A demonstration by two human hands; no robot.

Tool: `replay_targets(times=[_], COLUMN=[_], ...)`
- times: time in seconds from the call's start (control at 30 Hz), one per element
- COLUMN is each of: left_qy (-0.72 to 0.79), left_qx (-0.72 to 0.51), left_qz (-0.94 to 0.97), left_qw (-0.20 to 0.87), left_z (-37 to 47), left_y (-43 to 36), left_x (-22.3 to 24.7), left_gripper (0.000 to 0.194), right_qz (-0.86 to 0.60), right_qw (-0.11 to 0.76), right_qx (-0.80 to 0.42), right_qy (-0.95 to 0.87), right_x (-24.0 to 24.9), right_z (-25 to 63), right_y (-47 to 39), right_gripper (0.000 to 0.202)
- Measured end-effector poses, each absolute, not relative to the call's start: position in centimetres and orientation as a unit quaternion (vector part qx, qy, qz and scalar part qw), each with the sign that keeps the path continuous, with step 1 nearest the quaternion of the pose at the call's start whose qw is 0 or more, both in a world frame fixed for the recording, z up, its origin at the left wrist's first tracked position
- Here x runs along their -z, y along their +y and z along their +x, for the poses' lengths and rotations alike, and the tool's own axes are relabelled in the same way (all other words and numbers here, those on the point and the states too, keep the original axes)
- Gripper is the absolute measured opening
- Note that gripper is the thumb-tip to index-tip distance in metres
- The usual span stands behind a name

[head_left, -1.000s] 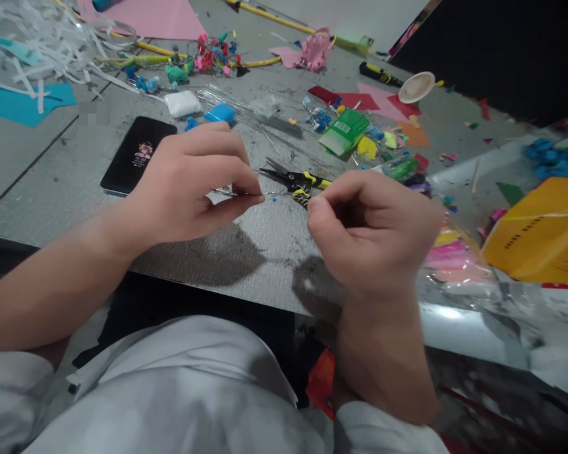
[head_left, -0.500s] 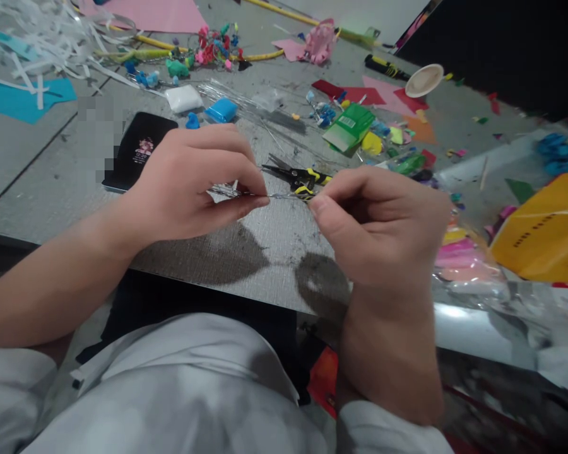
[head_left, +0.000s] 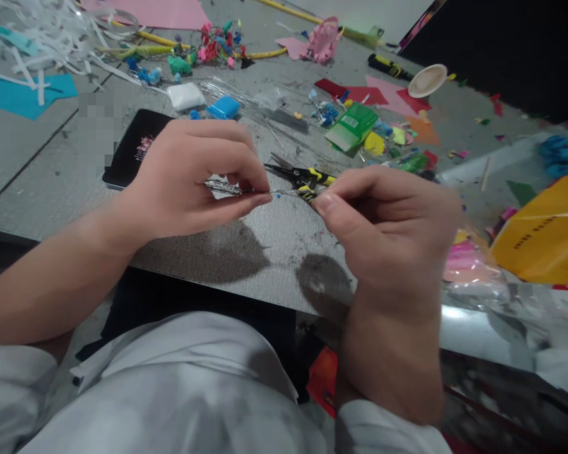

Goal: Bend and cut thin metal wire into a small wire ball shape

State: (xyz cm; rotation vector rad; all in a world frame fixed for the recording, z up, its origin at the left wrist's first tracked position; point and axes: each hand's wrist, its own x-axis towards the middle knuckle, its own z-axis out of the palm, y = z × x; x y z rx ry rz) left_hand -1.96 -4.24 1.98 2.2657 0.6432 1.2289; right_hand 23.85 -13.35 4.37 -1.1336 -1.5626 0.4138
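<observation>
My left hand (head_left: 208,173) pinches a thin bundle of silvery wire (head_left: 223,187) between thumb and fingertips, its twisted part lying under the curled fingers. A thin strand runs from there to my right hand (head_left: 388,227), whose thumb and forefinger are pinched on its other end. Both hands hover over the near edge of the grey table (head_left: 284,246), casting shadows on it. Just behind the strand lie black and yellow pliers (head_left: 293,173), their jaws pointing left and their handles partly covered by my right hand.
A phone (head_left: 127,148) lies left of my left hand. Behind are white (head_left: 186,96) and blue (head_left: 223,107) packets, loose wires (head_left: 265,107), a green packet (head_left: 351,126) and paper scraps. Shredded white paper (head_left: 71,38) heaps far left; a yellow packet (head_left: 544,236) lies right.
My right hand has shifted slightly to the right, away from my left hand. The strand between them looks thinner and straighter. My left hand has hardly moved.
</observation>
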Motion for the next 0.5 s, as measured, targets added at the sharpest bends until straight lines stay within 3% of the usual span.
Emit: replay_targets(times=[0.27,0.4,0.5], left_qy=[0.241,0.234,0.242], left_qx=[-0.444,-0.446,-0.429], left_qz=[0.825,0.817,0.806], left_qw=[0.253,0.281,0.329], left_z=[-1.9,-1.8,-2.0], left_y=[-4.2,-4.1,-4.2], left_x=[-2.4,-2.4,-2.7], left_gripper=[0.040,0.041,0.043], right_qz=[-0.425,-0.439,-0.430], right_qw=[0.579,0.597,0.603], right_qx=[-0.166,-0.142,-0.167], right_qy=[-0.675,-0.656,-0.651], right_x=[-3.9,-3.3,-3.1], right_z=[24.0,23.4,23.5], right_y=[-12.6,-12.1,-12.1], right_gripper=[0.015,0.042,0.024])
